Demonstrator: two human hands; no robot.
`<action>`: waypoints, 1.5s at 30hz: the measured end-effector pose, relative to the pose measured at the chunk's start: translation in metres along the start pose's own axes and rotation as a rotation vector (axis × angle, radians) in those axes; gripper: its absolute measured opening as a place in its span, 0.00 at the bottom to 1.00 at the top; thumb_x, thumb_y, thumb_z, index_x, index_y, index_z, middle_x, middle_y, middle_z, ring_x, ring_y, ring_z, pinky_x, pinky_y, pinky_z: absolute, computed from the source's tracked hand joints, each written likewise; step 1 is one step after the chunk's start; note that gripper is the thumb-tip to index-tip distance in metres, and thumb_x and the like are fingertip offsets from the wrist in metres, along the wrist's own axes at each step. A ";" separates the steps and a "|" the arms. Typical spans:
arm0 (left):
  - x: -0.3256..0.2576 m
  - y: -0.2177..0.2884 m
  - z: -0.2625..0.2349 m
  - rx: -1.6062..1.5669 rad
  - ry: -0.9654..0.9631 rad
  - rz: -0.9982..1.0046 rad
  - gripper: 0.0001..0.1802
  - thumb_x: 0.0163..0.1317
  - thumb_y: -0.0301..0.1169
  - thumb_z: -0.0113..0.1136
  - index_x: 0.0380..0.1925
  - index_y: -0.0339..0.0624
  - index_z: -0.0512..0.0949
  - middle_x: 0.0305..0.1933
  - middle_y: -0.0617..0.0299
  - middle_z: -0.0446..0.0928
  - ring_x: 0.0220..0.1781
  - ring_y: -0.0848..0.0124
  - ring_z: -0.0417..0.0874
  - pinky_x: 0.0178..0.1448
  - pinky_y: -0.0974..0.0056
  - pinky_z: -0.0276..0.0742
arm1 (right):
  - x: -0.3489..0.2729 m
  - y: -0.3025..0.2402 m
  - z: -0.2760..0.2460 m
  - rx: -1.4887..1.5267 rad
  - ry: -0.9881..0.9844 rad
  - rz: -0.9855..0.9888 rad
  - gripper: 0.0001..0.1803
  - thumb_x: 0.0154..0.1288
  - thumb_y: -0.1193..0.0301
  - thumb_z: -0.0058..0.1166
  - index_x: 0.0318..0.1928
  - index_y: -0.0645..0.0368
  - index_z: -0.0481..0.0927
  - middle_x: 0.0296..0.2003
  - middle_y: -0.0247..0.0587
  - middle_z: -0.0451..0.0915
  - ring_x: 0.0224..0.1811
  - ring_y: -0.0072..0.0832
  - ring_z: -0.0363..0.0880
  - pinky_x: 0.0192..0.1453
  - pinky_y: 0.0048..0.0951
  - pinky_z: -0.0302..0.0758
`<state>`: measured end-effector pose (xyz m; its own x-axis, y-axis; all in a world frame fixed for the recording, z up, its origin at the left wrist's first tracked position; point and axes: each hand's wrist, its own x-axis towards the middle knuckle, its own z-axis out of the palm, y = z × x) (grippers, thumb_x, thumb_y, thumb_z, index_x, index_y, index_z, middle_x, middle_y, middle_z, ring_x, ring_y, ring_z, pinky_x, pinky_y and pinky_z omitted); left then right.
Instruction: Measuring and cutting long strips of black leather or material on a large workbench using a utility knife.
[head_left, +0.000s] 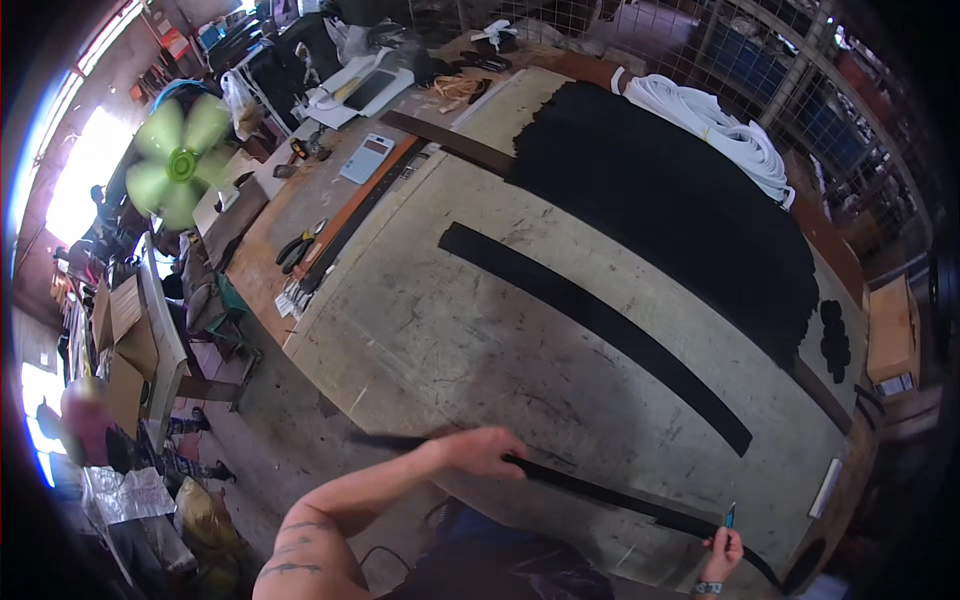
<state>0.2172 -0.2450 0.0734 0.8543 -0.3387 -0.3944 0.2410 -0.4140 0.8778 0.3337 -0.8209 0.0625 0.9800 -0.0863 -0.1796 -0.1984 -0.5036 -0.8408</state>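
The long, narrow, black, flexible strip (600,487) lies along the near side of the broad, grey-green, scuffed worktable (380,300). It extends on both sides of the left hand (485,450); its left end, blurred, projects past the forearm beyond the table edge. The left fingers are curled narrowly on the strip, which emerges at the fingertips and runs down to the right hand (722,552).

The right fingers are closed around a slim, teal-coloured hand tool (730,516), tip pointing up and away from the person. The strip passes directly at the right fingers and continues beyond them toward the lower right table corner. Whether the right fingers also grip the strip cannot be told.

A wider, flat, black band (600,320) lies diagonally on the worktable, beyond both hands and apart from them. Farther back lies a large, black, ragged-edged sheet (670,200), with a coiled bundle of white, flat strapping (710,130) along its far side.
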 end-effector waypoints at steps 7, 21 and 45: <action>-0.024 -0.019 -0.139 0.230 0.227 -0.051 0.17 0.61 0.39 0.70 0.41 0.37 0.84 0.37 0.51 0.85 0.39 0.61 0.85 0.46 0.57 0.79 | 0.044 -0.003 -0.072 -0.123 0.191 -0.040 0.11 0.71 0.65 0.62 0.32 0.54 0.79 0.24 0.25 0.74 0.25 0.17 0.70 0.30 0.22 0.69; -0.005 -0.151 -0.248 0.375 1.253 -0.258 0.22 0.63 0.36 0.71 0.49 0.29 0.79 0.45 0.58 0.78 0.48 0.70 0.77 0.56 0.64 0.73 | 0.145 -0.020 0.102 -0.003 0.176 0.157 0.09 0.67 0.67 0.66 0.36 0.57 0.79 0.30 0.28 0.79 0.30 0.16 0.78 0.30 0.22 0.80; 0.052 -0.076 -0.195 0.862 1.071 -0.061 0.33 0.67 0.33 0.61 0.72 0.46 0.67 0.77 0.41 0.56 0.79 0.44 0.54 0.80 0.48 0.49 | 0.106 -0.034 0.127 -0.608 0.360 -0.391 0.28 0.65 0.74 0.56 0.67 0.58 0.73 0.65 0.55 0.72 0.66 0.51 0.70 0.71 0.46 0.66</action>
<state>0.3333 -0.0662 0.0389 0.8816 0.3473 0.3197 0.2678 -0.9257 0.2671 0.4422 -0.7037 0.0066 0.9427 -0.0268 0.3327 0.1027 -0.9252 -0.3653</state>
